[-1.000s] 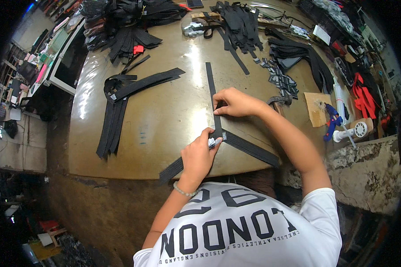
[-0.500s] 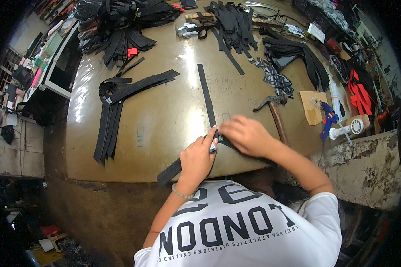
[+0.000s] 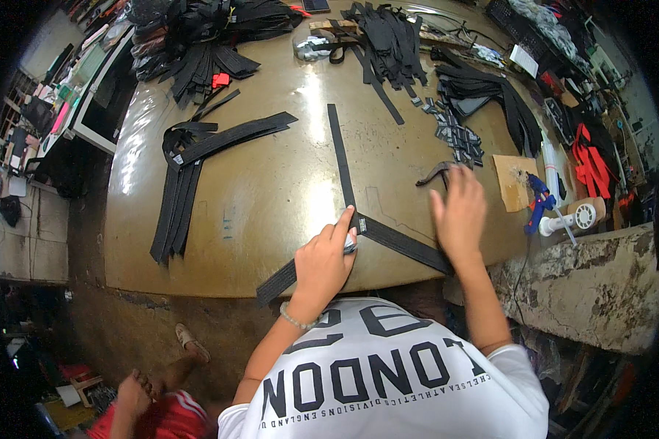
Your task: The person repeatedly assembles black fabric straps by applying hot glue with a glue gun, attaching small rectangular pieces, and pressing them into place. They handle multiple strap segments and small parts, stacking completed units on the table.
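My left hand (image 3: 324, 265) presses down near the table's front edge, its forefinger on the spot where black webbing straps meet. One strap (image 3: 339, 157) runs away from me, another (image 3: 410, 245) slants to the right, and a strap end (image 3: 277, 282) sticks out left of the hand. A small dark label (image 3: 362, 227) lies at the join. Something small and grey (image 3: 350, 244) shows under my left fingers; its kind is unclear. My right hand (image 3: 460, 212), slightly blurred, is over the hammer (image 3: 433, 173), thumb apart from the stretched fingers. The hammer's handle is hidden behind it.
A folded bundle of black straps (image 3: 187, 194) lies at left. More strap piles (image 3: 388, 44) sit along the far side. Small dark labels (image 3: 458, 135), brown cardboard (image 3: 511, 179) and a blue glue gun (image 3: 539, 201) are at right. Another person's hand (image 3: 134, 391) shows lower left.
My right hand has left the strap join and moved right and away to the hammer, uncovering the right strap and label. My left hand stays put. Another person has come into view at lower left.
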